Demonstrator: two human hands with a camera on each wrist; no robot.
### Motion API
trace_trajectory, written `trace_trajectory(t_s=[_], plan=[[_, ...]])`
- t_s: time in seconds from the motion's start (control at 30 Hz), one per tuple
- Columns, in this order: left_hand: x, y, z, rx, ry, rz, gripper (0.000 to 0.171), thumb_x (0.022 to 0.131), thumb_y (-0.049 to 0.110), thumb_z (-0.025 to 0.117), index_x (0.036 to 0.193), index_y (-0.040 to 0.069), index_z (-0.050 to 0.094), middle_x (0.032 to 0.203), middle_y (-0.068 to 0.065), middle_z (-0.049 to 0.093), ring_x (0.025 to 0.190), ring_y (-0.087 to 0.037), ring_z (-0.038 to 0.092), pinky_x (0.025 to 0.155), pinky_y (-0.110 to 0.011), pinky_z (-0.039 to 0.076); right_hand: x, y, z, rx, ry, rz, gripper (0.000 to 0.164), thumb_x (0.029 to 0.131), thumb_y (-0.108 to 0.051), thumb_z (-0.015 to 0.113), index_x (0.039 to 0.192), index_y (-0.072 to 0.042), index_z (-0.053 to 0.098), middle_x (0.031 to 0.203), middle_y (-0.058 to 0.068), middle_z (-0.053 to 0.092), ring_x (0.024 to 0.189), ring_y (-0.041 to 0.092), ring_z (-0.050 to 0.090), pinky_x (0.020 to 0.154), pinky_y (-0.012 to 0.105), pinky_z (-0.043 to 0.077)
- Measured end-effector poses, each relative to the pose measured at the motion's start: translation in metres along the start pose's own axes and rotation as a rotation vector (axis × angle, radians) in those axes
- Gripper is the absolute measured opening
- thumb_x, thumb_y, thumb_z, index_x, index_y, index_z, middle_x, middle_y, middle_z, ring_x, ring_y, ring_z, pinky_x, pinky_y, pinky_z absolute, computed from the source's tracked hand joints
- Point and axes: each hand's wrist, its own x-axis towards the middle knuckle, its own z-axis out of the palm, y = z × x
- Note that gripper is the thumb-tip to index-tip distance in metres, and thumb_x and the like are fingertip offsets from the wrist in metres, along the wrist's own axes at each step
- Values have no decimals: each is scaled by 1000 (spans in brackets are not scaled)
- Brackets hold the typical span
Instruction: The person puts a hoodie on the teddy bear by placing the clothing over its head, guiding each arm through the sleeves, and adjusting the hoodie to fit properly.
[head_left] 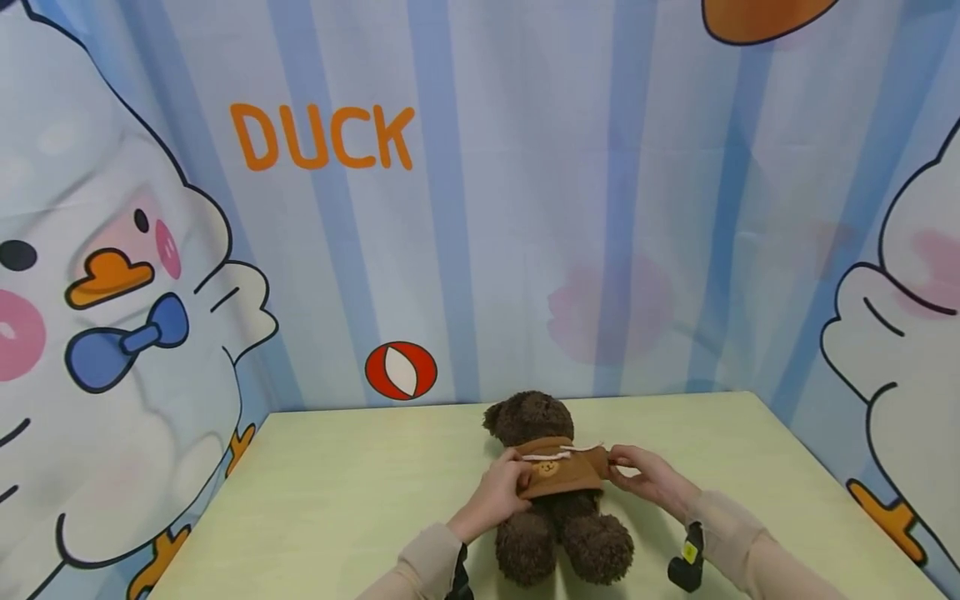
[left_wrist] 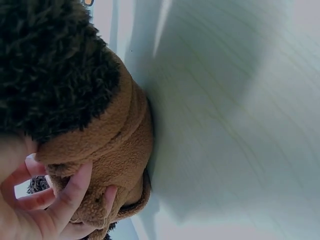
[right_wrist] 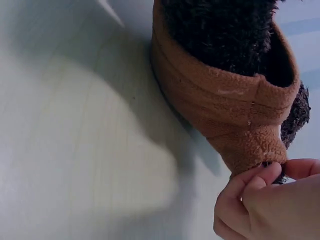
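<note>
A dark brown plush teddy bear (head_left: 528, 546) lies on its back on the table, head toward the far edge. It wears a brown fleece sweater (head_left: 570, 477) with white drawstrings and a small bear face on the front. My left hand (head_left: 501, 492) grips the sweater at the bear's left-hand side in the head view; in the left wrist view its fingers (left_wrist: 75, 187) curl into the bunched fleece. On the other side, my right hand (head_left: 652, 477) pinches the end of a sleeve (right_wrist: 257, 147), where a bit of dark fur shows at the cuff.
The pale yellow table (head_left: 360, 483) ends at a striped blue curtain (head_left: 510, 208) with printed ducks and a ball. A black strap with a yellow mark (head_left: 688, 552) sits at my right wrist.
</note>
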Motion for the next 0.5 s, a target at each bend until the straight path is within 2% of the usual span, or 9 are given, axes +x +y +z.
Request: trace_trajectory(t_s=[0.1,0.2,0.27,0.33,0.4,0.43,0.5], plan=[[0,0,0,-5,-3,4,40,67,4,74,63,11,35,82,1,37,71,-10,35,57,-23,30,-17,-8,14,-87,-29,17,19,84,-14,59,101,-7,55,109,15,38,81,15,52,69,19,48],[0,-1,0,-34,-7,-2,38,67,3,73,63,10,35,82,1,37,72,-11,35,56,-24,29,-32,-17,23,-276,-58,-42,18,80,-14,64,95,-4,63,105,18,47,83,17,55,72,26,50],[0,-3,1,-46,-5,7,37,67,1,72,63,10,35,81,1,37,72,-11,35,56,-24,29,-39,-23,27,-423,-36,-86,13,78,-8,63,88,0,66,101,15,55,81,17,56,72,31,51],[1,-4,1,-38,2,16,36,65,1,71,62,10,36,80,1,38,73,-11,37,57,-24,29,-41,-29,28,-537,17,-106,8,78,-4,60,81,0,66,91,13,59,75,16,55,71,33,52],[2,-5,2,-29,11,33,36,63,-3,70,62,9,36,78,1,38,74,-11,37,57,-23,29,-37,-37,26,-608,11,-109,8,78,-2,57,73,-2,63,73,4,56,66,12,51,66,30,51],[2,-5,2,-18,11,47,35,62,-6,68,63,10,36,78,1,38,74,-11,37,57,-23,28,-33,-40,23,-624,8,-104,8,78,-1,57,73,-1,63,68,2,53,63,11,49,63,28,50],[1,-6,4,-7,-2,65,35,60,-11,63,64,10,36,79,1,38,74,-11,36,55,-22,28,-24,-45,15,-667,-33,-103,10,80,-2,56,83,3,65,63,-2,52,58,9,46,59,25,48]])
